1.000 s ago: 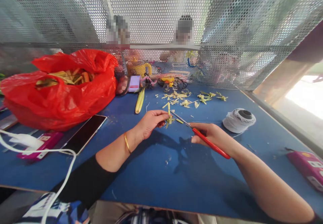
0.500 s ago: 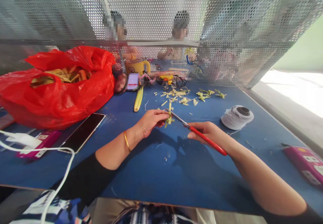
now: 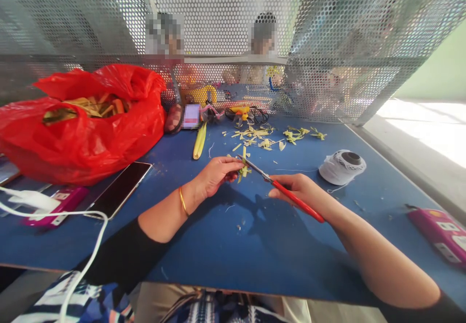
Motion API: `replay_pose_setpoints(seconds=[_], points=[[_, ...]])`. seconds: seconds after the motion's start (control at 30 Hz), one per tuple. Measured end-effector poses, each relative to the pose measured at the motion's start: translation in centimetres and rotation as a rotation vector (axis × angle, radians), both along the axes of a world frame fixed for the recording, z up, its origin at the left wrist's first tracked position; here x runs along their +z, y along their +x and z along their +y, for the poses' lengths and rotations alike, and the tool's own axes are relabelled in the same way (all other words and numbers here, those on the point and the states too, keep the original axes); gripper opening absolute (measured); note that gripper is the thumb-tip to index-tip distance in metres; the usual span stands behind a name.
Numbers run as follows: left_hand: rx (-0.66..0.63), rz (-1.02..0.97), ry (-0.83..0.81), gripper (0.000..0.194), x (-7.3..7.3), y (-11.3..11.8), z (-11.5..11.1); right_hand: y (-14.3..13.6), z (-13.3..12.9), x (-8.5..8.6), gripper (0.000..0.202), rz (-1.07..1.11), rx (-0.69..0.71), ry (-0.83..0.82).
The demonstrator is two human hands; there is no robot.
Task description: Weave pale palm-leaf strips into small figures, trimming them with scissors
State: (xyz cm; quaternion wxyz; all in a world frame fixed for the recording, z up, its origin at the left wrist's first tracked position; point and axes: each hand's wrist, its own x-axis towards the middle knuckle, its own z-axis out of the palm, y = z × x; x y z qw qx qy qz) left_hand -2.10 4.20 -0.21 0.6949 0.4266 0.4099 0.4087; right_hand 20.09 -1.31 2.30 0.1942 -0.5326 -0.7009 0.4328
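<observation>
My left hand pinches a small piece made of yellow-green leaf strips, held just above the table. In my right hand is a pair of red-handled pliers or cutters; the exact kind is hard to make out. Its slim metal tips reach the leaf piece beside my left fingertips. Beyond my hands lie pale leaf scraps and several small green leaf pieces. A folded yellow-green leaf strip rests farther left.
A red plastic bag with dried leaves stands at the left, a phone before it. A white thread spool sits right. Purple power strips lie at both sides. Behind a perforated metal screen are other people.
Both hands keep nearly the same place and hold. The red-handled tool has shifted very slightly left and up, its tips still at the leaf piece.
</observation>
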Motion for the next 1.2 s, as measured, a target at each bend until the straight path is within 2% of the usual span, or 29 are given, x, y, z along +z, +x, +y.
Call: replay_pose_setpoints(seconds=[0.3, 0.43, 0.5, 0.57, 0.67, 0.77, 0.87, 0.93, 1.1, 1.2], points=[[0.013, 0.000, -0.026, 0.003, 0.2, -0.1, 0.0, -0.2, -0.1, 0.3, 0.046, 0.000, -0.001, 0.006], [0.021, -0.025, -0.040, 0.006, 0.4, -0.1, -0.1, -0.2, 0.0, 0.1, 0.049, -0.060, -0.051, 0.106], [0.034, -0.067, -0.055, 0.008, 0.5, -0.1, -0.1, -0.1, 0.2, -0.1, 0.050, -0.186, -0.090, 0.213], [0.053, -0.128, -0.078, 0.006, 0.7, -0.2, 0.0, -0.2, 0.4, -0.2, 0.048, -0.411, -0.143, 0.310], [0.077, -0.229, -0.114, 0.005, 0.8, -0.2, 0.1, -0.6, 0.7, -0.3, 0.046, -0.766, -0.189, 0.345], [0.092, -0.300, -0.143, 0.013, 0.8, -0.2, 0.2, -1.0, 0.6, -0.6, 0.039, -0.896, -0.080, 0.376], [0.097, -0.323, -0.162, 0.015, 0.9, 0.0, 0.0, -1.2, 0.4, -0.9, 0.030, -0.911, 0.078, 0.436], [0.102, -0.334, -0.171, 0.016, 0.9, 0.1, -0.2, -1.2, 0.4, -1.0, 0.031, -0.915, 0.136, 0.448], [0.105, -0.328, -0.182, 0.013, 1.0, 0.3, -0.6, -1.2, 0.3, -0.8, 0.029, -0.909, 0.196, 0.467], [0.112, -0.331, -0.157, 0.012, 1.0, 0.5, -0.8, -1.0, 0.3, -0.7, 0.026, -0.804, 0.178, 0.538]])
